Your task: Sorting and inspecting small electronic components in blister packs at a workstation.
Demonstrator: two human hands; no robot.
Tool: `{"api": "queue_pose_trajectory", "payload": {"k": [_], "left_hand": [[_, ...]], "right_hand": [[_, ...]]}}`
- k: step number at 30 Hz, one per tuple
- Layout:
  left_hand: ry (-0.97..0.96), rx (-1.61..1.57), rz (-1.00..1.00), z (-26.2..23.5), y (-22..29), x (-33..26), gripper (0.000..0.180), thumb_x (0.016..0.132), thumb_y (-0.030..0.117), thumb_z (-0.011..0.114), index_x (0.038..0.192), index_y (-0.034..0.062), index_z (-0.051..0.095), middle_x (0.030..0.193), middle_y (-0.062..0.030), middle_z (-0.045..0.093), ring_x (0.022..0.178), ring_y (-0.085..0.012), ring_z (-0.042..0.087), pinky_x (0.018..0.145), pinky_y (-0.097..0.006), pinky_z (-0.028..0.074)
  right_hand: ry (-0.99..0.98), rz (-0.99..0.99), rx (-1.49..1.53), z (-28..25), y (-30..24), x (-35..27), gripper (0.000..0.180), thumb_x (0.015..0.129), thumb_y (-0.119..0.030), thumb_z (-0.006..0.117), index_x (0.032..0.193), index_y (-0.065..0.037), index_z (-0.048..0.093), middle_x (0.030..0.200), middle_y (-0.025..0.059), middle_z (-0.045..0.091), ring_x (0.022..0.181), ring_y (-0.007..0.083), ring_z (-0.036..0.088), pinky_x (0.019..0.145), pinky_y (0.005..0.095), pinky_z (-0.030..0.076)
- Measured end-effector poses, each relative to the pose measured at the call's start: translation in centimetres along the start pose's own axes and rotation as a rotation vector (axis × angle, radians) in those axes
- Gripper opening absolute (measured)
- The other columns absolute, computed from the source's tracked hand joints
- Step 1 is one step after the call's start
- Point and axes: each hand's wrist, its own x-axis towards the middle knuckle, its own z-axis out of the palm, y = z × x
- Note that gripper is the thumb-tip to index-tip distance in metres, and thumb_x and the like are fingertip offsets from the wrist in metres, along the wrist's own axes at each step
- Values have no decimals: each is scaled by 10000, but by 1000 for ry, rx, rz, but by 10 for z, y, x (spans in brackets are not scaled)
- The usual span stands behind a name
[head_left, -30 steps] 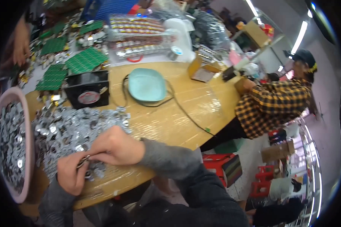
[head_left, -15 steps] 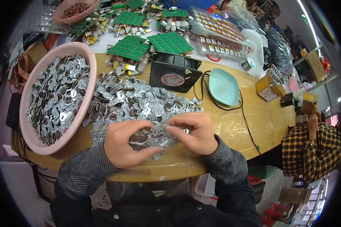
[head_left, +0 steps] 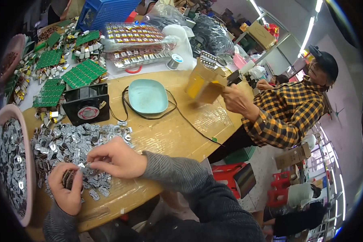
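Small silvery metal plates with round dark parts [head_left: 64,141] lie heaped on the wooden table in front of me. My left hand [head_left: 66,191] is at the heap's near edge, its fingers curled round a short stack of these metal plates [head_left: 69,179]. Just to the right, my right hand [head_left: 119,159] reaches over the heap with thumb and forefinger pinched together. A small silvery plate [head_left: 82,165] shows between the tips of both hands; the right fingertips appear to grip it.
At far left stands a pink basin [head_left: 28,173] full of similar plates. Behind the heap are a black fan [head_left: 86,105], green circuit boards [head_left: 84,73] and a teal tray [head_left: 148,96] with a cable. A co-worker's hand [head_left: 240,99] holds a yellow-brown box [head_left: 203,85] at the right.
The view has swung to the right, bringing the co-worker into fuller sight. That person's hand is now on the yellow-brown box. My left fingers have closed in around the stack.
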Motion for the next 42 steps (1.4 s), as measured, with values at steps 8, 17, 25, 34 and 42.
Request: {"api": "queue_pose_trajectory", "payload": {"k": [8,17,25,34,42], "left_hand": [[19,46,-96,4,6,-2,53,837,-20,695,885,-41,703,685,-94,653,588,-118,584,545,-268,427],[143,165,-5,6,13,-8,150,770,1,768,916,-8,736,713,-159,697,588,-255,682,549,-310,506],[55,-1,-19,2,13,1,174,779,-32,753,951,-26,732,798,-162,731,659,-234,721,575,-282,530],[-66,177,322,-8,-1,0,391,678,-94,734,1059,-6,715,848,-125,733,531,-181,608,487,-293,481],[-119,288,400,-12,-3,-3,560,531,20,686,1090,-1,703,936,-123,742,571,-216,618,507,-322,492]], "right_hand": [[48,-221,-224,4,-4,-2,136,823,-55,715,951,-12,702,765,171,685,671,329,686,590,382,532],[313,-307,-371,34,-8,-8,189,755,26,739,940,-3,717,713,141,685,610,289,683,551,357,539],[187,-62,-274,17,-12,-9,211,835,20,729,1037,71,697,794,136,726,668,176,712,626,268,564],[66,429,368,6,-16,-4,192,908,39,668,1089,98,691,933,130,726,772,133,706,727,236,579],[-37,338,162,0,-15,-3,153,885,22,699,1022,89,710,819,113,733,728,107,707,653,237,581]]}}
